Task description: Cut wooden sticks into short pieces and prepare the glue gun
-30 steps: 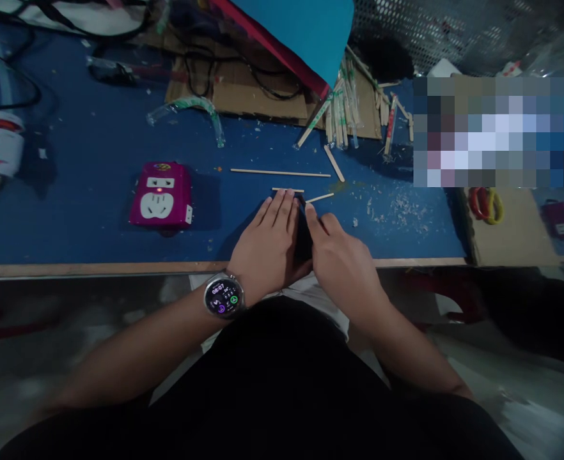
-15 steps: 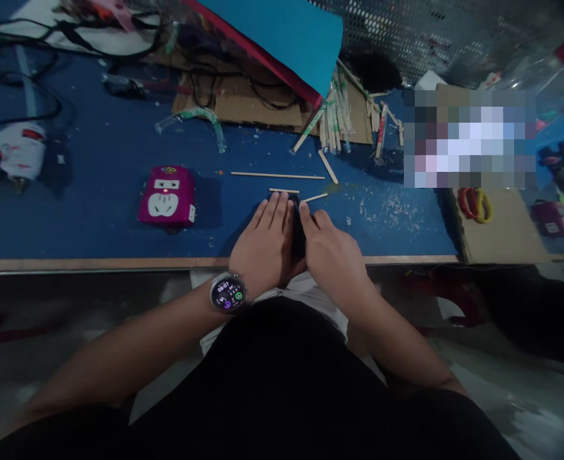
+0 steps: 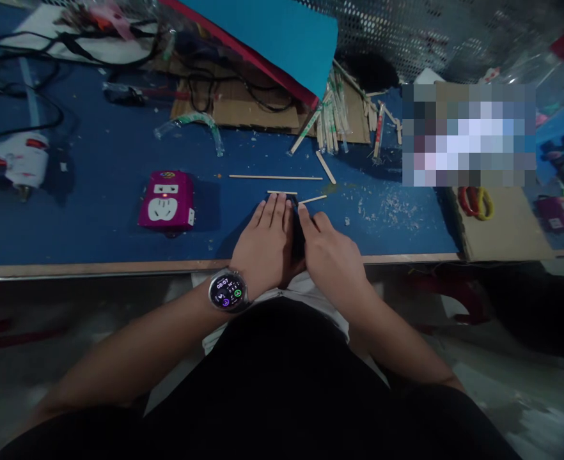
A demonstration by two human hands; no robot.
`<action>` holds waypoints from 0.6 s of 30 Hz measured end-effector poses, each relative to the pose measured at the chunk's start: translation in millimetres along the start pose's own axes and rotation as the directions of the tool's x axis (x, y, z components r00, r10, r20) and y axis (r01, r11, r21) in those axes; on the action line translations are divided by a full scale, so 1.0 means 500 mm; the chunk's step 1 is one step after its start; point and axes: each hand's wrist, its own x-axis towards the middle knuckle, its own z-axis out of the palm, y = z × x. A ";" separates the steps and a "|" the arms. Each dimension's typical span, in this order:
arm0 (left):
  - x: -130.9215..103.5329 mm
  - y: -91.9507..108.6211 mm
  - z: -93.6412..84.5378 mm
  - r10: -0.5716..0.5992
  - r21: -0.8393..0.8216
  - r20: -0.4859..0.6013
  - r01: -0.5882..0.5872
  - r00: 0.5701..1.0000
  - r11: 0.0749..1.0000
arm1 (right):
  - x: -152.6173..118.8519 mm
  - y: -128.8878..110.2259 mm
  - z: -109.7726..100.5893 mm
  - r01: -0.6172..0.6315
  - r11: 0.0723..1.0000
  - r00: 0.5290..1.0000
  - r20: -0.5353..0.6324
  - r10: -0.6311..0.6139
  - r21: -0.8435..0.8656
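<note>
My left hand [image 3: 265,239], a watch [image 3: 227,291] at its wrist, lies palm down at the table's front edge with its fingers stretched forward. Its fingertips touch or nearly touch a short thin stick [image 3: 282,192]. Close on its right is my right hand [image 3: 332,252], fingers bent and index finger pointing forward near the end of a second short stick [image 3: 313,200]. What the right hand holds, if anything, is hidden. A dark gap separates the hands. Beyond them a long thin stick [image 3: 275,177] lies crosswise, with a flat wooden stick [image 3: 325,167] to its right.
A magenta socket block [image 3: 167,200] and a white glue gun [image 3: 27,160] are on the left. Wrapped sticks [image 3: 332,118] lie at the back by blue sheet material [image 3: 282,38]. Paper scraps [image 3: 397,207] and cardboard [image 3: 502,230] with red and yellow bands [image 3: 476,202] are on the right.
The view has shifted slightly. Both hands stay in nearly the same place and pose, and the sticks lie as before.
</note>
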 end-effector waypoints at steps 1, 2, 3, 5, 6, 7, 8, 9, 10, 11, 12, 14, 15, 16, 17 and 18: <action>0.000 0.000 0.001 -0.002 -0.003 -0.004 0.002 1.000 1.000 | -0.003 0.001 0.001 0.001 1.000 1.000 -0.003 -0.001 0.004; 0.000 -0.001 0.001 -0.004 -0.005 -0.003 0.004 1.000 1.000 | -0.005 0.002 0.002 0.001 1.000 1.000 -0.002 -0.001 0.006; 0.000 -0.001 0.001 -0.007 -0.005 0.001 0.007 1.000 1.000 | -0.007 0.002 0.002 -0.001 1.000 1.000 -0.001 0.001 0.006; 0.001 0.000 0.000 -0.013 -0.005 0.012 0.013 1.000 1.000 | -0.012 0.002 0.002 -0.004 1.000 1.000 0.001 0.004 0.002; 0.002 0.001 -0.001 -0.015 -0.004 0.016 0.015 1.000 1.000 | -0.014 0.001 0.002 -0.004 1.000 1.000 -0.001 0.004 0.000; 0.002 0.002 -0.003 -0.016 -0.002 0.021 0.016 1.000 1.000 | -0.016 0.001 0.002 -0.004 1.000 1.000 -0.004 0.004 -0.003; 0.003 0.003 -0.004 -0.019 0.001 0.023 0.019 1.000 1.000 | -0.018 0.002 0.002 -0.003 1.000 1.000 -0.006 0.003 -0.007; 0.003 0.004 -0.005 -0.023 0.004 0.025 0.023 0.999 1.000 | -0.021 0.003 0.003 -0.001 1.000 1.000 -0.004 0.001 -0.013; 0.003 0.005 -0.006 -0.028 0.009 0.027 0.028 0.999 1.000 | -0.023 0.005 0.004 0.002 1.000 1.000 -0.003 -0.002 -0.019; 0.003 0.006 -0.007 -0.031 0.013 0.029 0.031 0.999 0.999 | -0.026 0.008 0.005 0.006 1.000 1.000 0.000 -0.006 -0.025; 0.003 0.007 -0.007 -0.032 0.018 0.033 0.031 0.999 0.999 | -0.028 0.010 0.007 0.009 0.999 1.000 0.003 -0.008 -0.032; 0.004 0.007 -0.006 -0.026 0.026 0.039 0.025 0.999 0.999 | -0.030 0.013 0.009 0.010 0.999 1.000 0.007 -0.010 -0.043; 0.004 0.007 -0.006 -0.022 0.028 0.041 0.021 0.999 0.999 | -0.030 0.013 0.009 0.008 0.999 1.000 0.007 -0.007 -0.049; 0.004 0.006 -0.005 -0.018 0.027 0.041 0.017 0.999 0.999 | -0.029 0.012 0.009 0.006 0.998 1.000 0.009 -0.005 -0.057; 0.003 0.005 -0.005 -0.015 0.024 0.039 0.014 0.999 1.000 | -0.026 0.011 0.008 0.007 0.998 1.000 0.011 -0.006 -0.065; 0.003 0.004 -0.005 -0.012 0.019 0.038 0.011 0.999 1.000 | -0.023 0.009 0.006 0.010 0.997 1.000 0.014 -0.009 -0.073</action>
